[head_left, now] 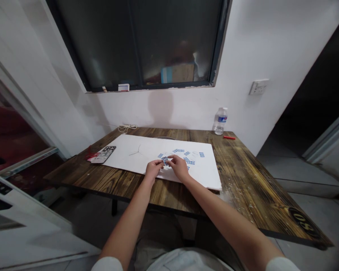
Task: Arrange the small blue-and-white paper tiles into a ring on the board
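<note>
Clamping one small blue-striped slip (165,160) between the left grip (153,169) and the right grip (179,167), fingertips of both closing on it from either side, with the slip held just above a white sheet (121,152). Exact finger contact staying too small to make out. Lying just beyond both grips and off to the right of them: more blue-striped slips (178,151), scattering in a loose arc across the sheet, some nearly touching the right grip. Spreading under the grips: the sheet, resting on a dark wooden worktop (243,177), with a thin Y-shaped line (135,150) showing well left of the left grip. Sitting well left of the left grip at the sheet's edge: a phone (103,154) in a clear case, a red scrap (92,156) just beside it. Standing well beyond the right grip near the wall: a water bottle (220,121), a red stick (229,137) lying just beside it. Trailing over the far worktop edge beyond the grips: a white cable (127,128). Showing on the wall well beyond the right grip: a socket plate (258,87).
</note>
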Demonstrator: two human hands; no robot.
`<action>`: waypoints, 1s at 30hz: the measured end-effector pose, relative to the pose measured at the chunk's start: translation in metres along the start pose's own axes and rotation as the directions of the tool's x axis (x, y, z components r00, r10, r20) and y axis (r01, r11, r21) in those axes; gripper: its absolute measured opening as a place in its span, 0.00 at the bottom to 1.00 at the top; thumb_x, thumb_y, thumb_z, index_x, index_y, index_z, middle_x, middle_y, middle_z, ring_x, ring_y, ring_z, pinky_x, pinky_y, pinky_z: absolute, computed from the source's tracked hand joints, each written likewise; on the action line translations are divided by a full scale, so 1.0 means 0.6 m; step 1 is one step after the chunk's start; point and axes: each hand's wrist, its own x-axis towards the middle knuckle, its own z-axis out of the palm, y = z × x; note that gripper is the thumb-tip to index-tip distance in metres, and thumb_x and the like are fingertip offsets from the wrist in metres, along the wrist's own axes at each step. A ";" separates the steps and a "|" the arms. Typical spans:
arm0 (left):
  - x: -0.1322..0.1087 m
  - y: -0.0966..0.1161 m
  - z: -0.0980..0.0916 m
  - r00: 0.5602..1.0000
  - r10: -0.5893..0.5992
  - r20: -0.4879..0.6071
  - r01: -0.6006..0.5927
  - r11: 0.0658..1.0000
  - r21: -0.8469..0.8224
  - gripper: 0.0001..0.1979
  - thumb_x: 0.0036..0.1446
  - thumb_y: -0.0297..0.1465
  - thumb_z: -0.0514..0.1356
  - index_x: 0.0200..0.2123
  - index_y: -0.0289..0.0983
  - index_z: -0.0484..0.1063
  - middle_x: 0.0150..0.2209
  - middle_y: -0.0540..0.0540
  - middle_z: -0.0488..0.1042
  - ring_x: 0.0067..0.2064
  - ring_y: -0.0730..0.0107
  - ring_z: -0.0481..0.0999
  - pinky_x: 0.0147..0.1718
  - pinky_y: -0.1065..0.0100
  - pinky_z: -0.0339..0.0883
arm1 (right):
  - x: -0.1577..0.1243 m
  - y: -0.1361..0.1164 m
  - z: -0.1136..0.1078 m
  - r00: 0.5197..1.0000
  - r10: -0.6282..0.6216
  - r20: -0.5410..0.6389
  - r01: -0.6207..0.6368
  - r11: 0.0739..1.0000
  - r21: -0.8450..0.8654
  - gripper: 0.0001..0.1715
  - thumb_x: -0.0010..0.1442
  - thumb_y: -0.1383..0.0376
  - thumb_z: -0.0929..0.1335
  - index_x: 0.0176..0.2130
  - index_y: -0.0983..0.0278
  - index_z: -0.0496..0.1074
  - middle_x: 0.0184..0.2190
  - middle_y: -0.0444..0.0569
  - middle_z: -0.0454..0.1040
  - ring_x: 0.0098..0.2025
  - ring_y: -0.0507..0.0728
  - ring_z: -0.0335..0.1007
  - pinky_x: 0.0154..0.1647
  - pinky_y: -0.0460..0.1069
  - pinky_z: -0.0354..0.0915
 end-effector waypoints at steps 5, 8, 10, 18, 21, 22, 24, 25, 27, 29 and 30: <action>0.001 -0.002 -0.001 1.000 -0.006 0.010 0.007 1.000 -0.021 0.17 0.35 0.41 0.68 0.28 0.35 0.80 0.23 0.47 0.75 0.24 0.72 0.69 0.24 0.72 0.56 | 0.000 -0.001 -0.001 1.000 -0.005 0.006 0.005 1.000 -0.028 0.13 0.57 0.54 0.68 0.31 0.60 0.76 0.24 0.45 0.76 0.28 0.56 0.71 0.32 0.49 0.61; 0.000 -0.001 -0.002 1.000 -0.005 0.017 0.005 1.000 -0.009 0.17 0.35 0.41 0.68 0.28 0.35 0.80 0.22 0.47 0.75 0.24 0.72 0.69 0.24 0.72 0.55 | 0.000 -0.003 -0.001 1.000 -0.011 0.005 0.011 0.999 -0.033 0.13 0.57 0.54 0.68 0.29 0.60 0.75 0.25 0.45 0.77 0.29 0.56 0.71 0.33 0.49 0.60; -0.001 0.001 -0.002 1.000 -0.006 0.029 0.005 1.000 0.005 0.17 0.36 0.42 0.68 0.28 0.35 0.80 0.22 0.48 0.74 0.24 0.72 0.69 0.24 0.72 0.55 | 0.000 -0.003 -0.002 1.000 -0.012 0.001 0.012 0.999 -0.035 0.13 0.57 0.55 0.68 0.28 0.60 0.75 0.26 0.45 0.77 0.30 0.56 0.71 0.33 0.49 0.60; -0.001 0.002 0.001 0.998 -0.011 0.059 0.012 1.000 -0.007 0.23 0.38 0.49 0.66 0.28 0.35 0.78 0.21 0.48 0.73 0.24 0.72 0.69 0.23 0.73 0.53 | 0.001 -0.001 -0.002 1.000 0.009 -0.013 -0.010 0.999 -0.051 0.11 0.57 0.57 0.68 0.28 0.61 0.74 0.26 0.45 0.77 0.31 0.55 0.71 0.33 0.48 0.60; -0.002 0.002 0.001 0.998 -0.024 0.054 0.025 1.000 -0.009 0.26 0.40 0.53 0.63 0.27 0.34 0.76 0.22 0.47 0.73 0.24 0.72 0.69 0.22 0.73 0.53 | 0.000 -0.002 -0.003 1.000 0.010 -0.016 -0.011 0.997 -0.078 0.12 0.57 0.58 0.67 0.28 0.61 0.74 0.26 0.45 0.77 0.31 0.55 0.71 0.33 0.47 0.59; -0.003 0.003 0.001 0.998 -0.025 0.056 0.025 1.000 0.003 0.26 0.40 0.54 0.63 0.27 0.34 0.76 0.22 0.47 0.73 0.25 0.72 0.69 0.22 0.73 0.53 | -0.001 -0.003 -0.003 1.000 0.011 -0.016 -0.012 0.997 -0.080 0.11 0.57 0.58 0.67 0.28 0.61 0.74 0.26 0.44 0.77 0.31 0.54 0.71 0.33 0.47 0.59; -0.005 0.004 0.000 0.998 -0.023 0.064 0.021 0.999 0.027 0.26 0.38 0.52 0.65 0.28 0.35 0.76 0.23 0.48 0.73 0.25 0.71 0.69 0.23 0.73 0.54 | -0.001 -0.004 -0.004 1.000 0.013 -0.014 -0.014 0.997 -0.077 0.10 0.57 0.59 0.68 0.28 0.62 0.75 0.26 0.44 0.77 0.31 0.54 0.71 0.33 0.47 0.60; -0.006 0.005 0.000 0.997 -0.018 0.069 0.016 0.999 0.028 0.25 0.35 0.51 0.67 0.28 0.35 0.76 0.23 0.48 0.73 0.25 0.72 0.69 0.24 0.73 0.55 | -0.001 -0.004 -0.004 1.000 0.013 -0.011 -0.013 0.997 -0.075 0.10 0.57 0.60 0.68 0.28 0.62 0.75 0.26 0.44 0.77 0.31 0.54 0.71 0.33 0.47 0.60; -0.007 0.007 0.000 0.997 -0.005 0.078 0.005 1.000 0.008 0.24 0.31 0.48 0.70 0.27 0.35 0.76 0.22 0.49 0.73 0.25 0.72 0.68 0.25 0.73 0.56 | -0.001 -0.005 -0.004 1.000 0.008 -0.007 -0.008 0.997 -0.071 0.09 0.56 0.61 0.68 0.28 0.62 0.75 0.26 0.44 0.77 0.31 0.54 0.71 0.33 0.47 0.60; -0.007 0.007 0.000 0.997 0.004 0.078 -0.003 1.000 -0.014 0.23 0.30 0.46 0.72 0.24 0.34 0.75 0.21 0.50 0.72 0.25 0.74 0.67 0.26 0.72 0.56 | -0.001 -0.005 -0.004 1.000 0.004 0.000 -0.004 0.998 -0.064 0.09 0.56 0.61 0.68 0.28 0.62 0.75 0.26 0.44 0.77 0.31 0.54 0.71 0.33 0.47 0.60; -0.007 0.008 0.000 0.997 0.006 0.073 -0.004 1.000 -0.018 0.22 0.29 0.46 0.72 0.24 0.34 0.75 0.20 0.50 0.71 0.24 0.74 0.66 0.26 0.72 0.56 | -0.001 -0.005 -0.005 1.000 0.003 0.004 -0.003 0.998 -0.059 0.09 0.56 0.60 0.68 0.28 0.62 0.75 0.26 0.44 0.77 0.30 0.54 0.71 0.33 0.47 0.60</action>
